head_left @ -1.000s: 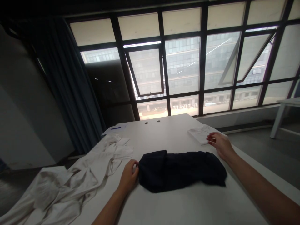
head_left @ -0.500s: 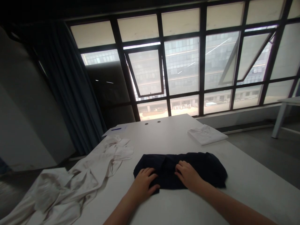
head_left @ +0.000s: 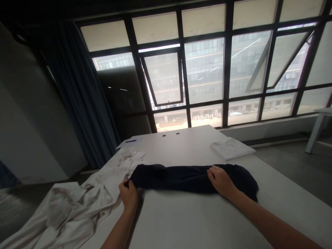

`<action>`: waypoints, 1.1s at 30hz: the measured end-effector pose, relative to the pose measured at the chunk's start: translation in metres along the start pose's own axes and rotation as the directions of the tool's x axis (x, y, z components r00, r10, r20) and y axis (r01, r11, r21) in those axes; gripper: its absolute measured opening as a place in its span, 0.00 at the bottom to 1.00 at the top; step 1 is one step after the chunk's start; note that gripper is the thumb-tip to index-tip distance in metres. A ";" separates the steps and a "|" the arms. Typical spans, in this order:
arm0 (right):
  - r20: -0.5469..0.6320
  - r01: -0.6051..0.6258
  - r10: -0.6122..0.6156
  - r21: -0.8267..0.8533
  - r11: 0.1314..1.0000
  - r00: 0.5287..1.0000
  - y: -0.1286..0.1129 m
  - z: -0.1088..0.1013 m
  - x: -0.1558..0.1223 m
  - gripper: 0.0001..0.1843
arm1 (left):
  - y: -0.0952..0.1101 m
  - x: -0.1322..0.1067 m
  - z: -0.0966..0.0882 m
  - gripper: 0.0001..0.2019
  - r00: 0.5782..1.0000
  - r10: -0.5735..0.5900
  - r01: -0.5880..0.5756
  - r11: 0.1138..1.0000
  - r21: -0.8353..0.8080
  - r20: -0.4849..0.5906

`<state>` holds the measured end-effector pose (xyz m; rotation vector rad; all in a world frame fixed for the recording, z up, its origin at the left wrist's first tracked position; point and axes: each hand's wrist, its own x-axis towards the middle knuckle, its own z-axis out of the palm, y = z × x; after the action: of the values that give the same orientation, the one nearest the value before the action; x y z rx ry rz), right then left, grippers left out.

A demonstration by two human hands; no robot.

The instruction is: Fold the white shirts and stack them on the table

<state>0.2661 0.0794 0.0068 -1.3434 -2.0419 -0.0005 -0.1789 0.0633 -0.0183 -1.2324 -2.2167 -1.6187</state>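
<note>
From the head camera I see my left hand (head_left: 129, 196) clamped on one end of a dark cloth (head_left: 176, 178), its thumb and fingers pinching the corner. My right hand (head_left: 223, 182) rests on the same cloth toward its other end, the fingers bent and pressed to the fabric; I cannot tell whether they grip a fold or only lie on top. The two hands are well apart, and the cloth lies in a long, narrow strip on the table (head_left: 186, 221), running between them and on past my right hand to a rounded end. Just to the left of my left hand I have a crumpled white cloth (head_left: 77, 211), spread in loose folds along that side of the table. Beyond my right hand, and a little to its right, a folded white cloth (head_left: 233, 149) lies near the table's edge, apart from the dark one. Farther out, ahead of my left hand, a blue pen (head_left: 131, 141) lies on a sheet of paper (head_left: 122, 144) at the table's far corner. Well ahead of both hands I see windows (head_left: 203, 74), two of them tilted open, and a blue curtain (head_left: 83, 100) hangs beyond my left hand.
</note>
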 end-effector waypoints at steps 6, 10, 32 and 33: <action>0.465 0.092 -0.235 0.310 0.946 0.853 -0.056 -0.050 -0.013 0.17 | 0.028 -0.021 -0.008 0.13 0.903 0.417 -0.410 0.908 -0.085 0.100; 0.749 -0.024 -0.318 0.407 0.913 0.582 -0.074 -0.065 -0.024 0.06 | 0.060 -0.053 -0.010 0.11 0.543 0.669 -0.629 0.725 -0.281 0.508; 0.349 -0.042 0.188 -0.387 0.921 0.918 0.073 -0.002 0.005 0.29 | 0.142 -0.052 -0.083 0.15 -0.154 0.120 -0.448 0.876 -0.177 0.981; 0.350 -0.049 0.192 -0.378 0.925 0.917 0.075 -0.004 0.005 0.24 | 0.149 -0.062 -0.085 0.14 -0.125 0.167 -0.403 0.892 -0.204 0.978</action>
<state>0.3280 0.1173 -0.0140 -1.8191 -2.3577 -0.0686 -0.0671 -0.0279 0.0936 -3.2759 -1.9688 0.0640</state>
